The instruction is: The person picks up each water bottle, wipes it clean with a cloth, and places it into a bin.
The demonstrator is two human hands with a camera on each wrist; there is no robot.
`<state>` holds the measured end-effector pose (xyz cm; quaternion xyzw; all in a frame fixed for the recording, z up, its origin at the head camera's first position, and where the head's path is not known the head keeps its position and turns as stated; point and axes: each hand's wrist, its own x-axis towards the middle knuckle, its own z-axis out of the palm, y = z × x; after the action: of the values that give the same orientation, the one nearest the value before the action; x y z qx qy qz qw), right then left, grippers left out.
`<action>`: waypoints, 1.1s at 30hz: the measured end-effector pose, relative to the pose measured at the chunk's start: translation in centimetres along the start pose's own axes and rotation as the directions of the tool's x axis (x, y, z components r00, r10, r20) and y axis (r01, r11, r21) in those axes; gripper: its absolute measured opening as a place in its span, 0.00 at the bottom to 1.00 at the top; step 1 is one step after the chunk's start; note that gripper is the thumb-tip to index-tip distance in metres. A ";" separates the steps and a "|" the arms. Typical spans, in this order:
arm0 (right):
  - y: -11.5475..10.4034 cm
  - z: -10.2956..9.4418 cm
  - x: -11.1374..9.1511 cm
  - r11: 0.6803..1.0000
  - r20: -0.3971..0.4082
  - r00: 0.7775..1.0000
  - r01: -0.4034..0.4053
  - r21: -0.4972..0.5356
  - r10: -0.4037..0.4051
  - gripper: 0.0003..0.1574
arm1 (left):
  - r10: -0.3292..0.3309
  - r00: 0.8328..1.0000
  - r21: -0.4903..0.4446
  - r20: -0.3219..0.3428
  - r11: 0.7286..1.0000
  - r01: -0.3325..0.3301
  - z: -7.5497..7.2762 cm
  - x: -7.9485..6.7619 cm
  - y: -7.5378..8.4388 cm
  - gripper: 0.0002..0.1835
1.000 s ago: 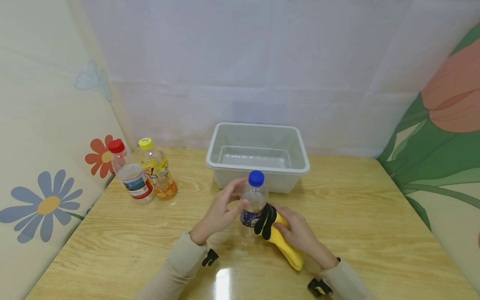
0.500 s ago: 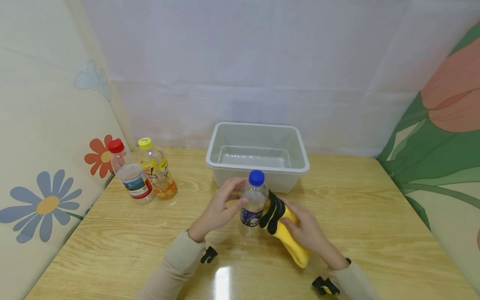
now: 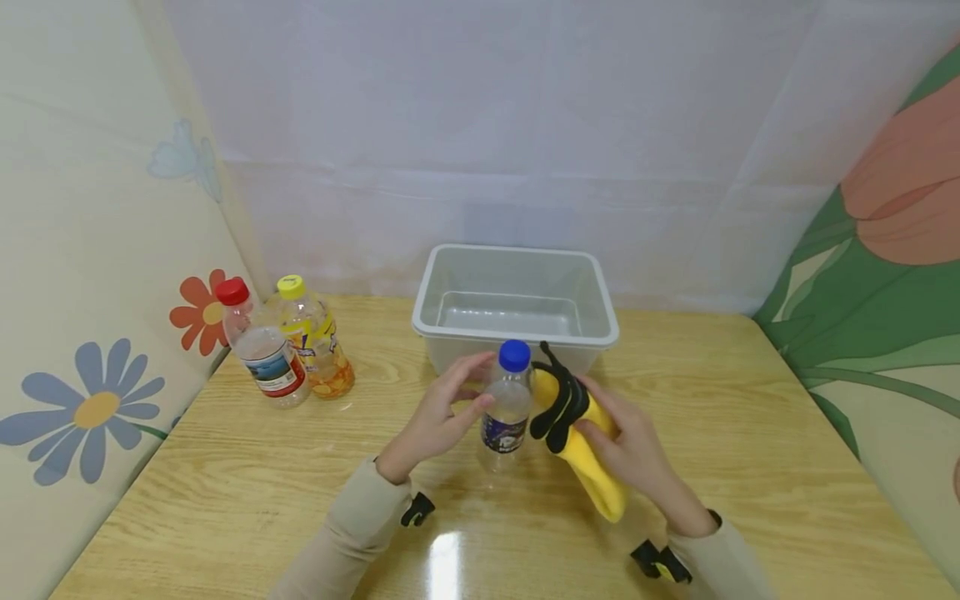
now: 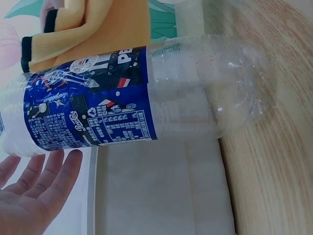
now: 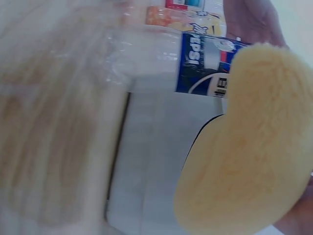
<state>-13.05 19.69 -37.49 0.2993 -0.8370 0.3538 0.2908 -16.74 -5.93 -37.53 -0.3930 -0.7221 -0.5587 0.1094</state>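
One clear, blue-capped plastic bottle (image 3: 507,404) stands upright just right of my loose-fingered left hand (image 3: 438,417); my right hand (image 3: 630,437) grips fuzzy yellow-and-black cloth (image 3: 591,468).

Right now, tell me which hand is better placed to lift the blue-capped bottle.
Left, most likely: the left hand is at the side of the blue-capped bottle, carrying nothing, while the right hand grips the yellow plush item.

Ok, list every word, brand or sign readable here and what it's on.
"PEPSI": blue label on the blue-capped, clear plastic bottle.
Same label: apparently a triangular recycling sign; fine print too small.
Yellow-capped, clear plastic bottle: label too blurred to read.
Red-capped, clear plastic bottle: label too small to read.
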 end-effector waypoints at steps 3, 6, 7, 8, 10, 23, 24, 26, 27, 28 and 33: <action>-0.3 -0.3 0.3 0.999 -0.012 1.000 -0.025 0.033 0.026 0.37 | -0.005 1.000 -0.007 0.000 1.000 0.005 0.0 0.0 0.1 0.24; -0.5 -0.5 0.6 0.997 -0.019 0.998 -0.059 0.059 0.060 0.36 | -0.012 1.000 -0.021 0.000 1.000 0.012 0.0 0.0 0.0 0.23; -0.6 -0.5 0.7 0.996 -0.023 0.997 -0.065 0.064 0.067 0.36 | -0.013 1.000 -0.025 0.001 1.000 0.013 0.0 0.0 0.0 0.23; -0.6 -0.5 0.8 0.995 -0.029 0.997 -0.066 0.069 0.068 0.36 | -0.015 1.000 -0.030 0.002 0.999 0.015 0.0 0.0 0.0 0.23; -0.6 -0.6 0.9 0.995 -0.043 0.997 -0.059 0.077 0.062 0.35 | -0.020 1.000 -0.037 0.004 0.999 0.020 0.0 0.0 -0.1 0.23; -0.5 0.0 1.8 0.989 -0.080 0.996 0.041 0.139 -0.030 0.35 | -0.017 1.000 -0.020 0.009 1.000 0.017 0.0 0.0 -0.3 0.22; -0.5 0.1 1.8 0.989 -0.082 0.996 0.046 0.138 -0.035 0.35 | -0.014 1.000 -0.017 0.006 1.000 0.014 0.0 0.0 -0.3 0.22; -0.4 0.3 1.9 0.989 -0.087 0.995 0.061 0.134 -0.050 0.34 | -0.002 1.000 -0.009 0.000 1.000 0.002 0.1 -0.1 -0.2 0.23; -0.4 0.4 1.9 0.989 -0.091 0.994 0.068 0.133 -0.056 0.34 | 0.002 1.000 -0.004 -0.002 1.000 -0.002 0.2 -0.1 -0.2 0.23; -0.4 0.4 1.9 0.989 -0.093 0.994 0.073 0.131 -0.061 0.34 | 0.009 1.000 0.000 -0.004 1.000 -0.009 0.3 -0.1 -0.2 0.24; -0.4 0.6 2.0 0.988 -0.090 0.993 0.089 0.129 -0.077 0.33 | 0.002 1.000 0.020 -0.007 1.000 -0.001 0.6 -0.2 -0.1 0.29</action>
<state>-14.21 18.36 -36.27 0.3375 -0.7854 0.4087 0.3197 -16.51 -5.49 -37.89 -0.3903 -0.7270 -0.5528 0.1164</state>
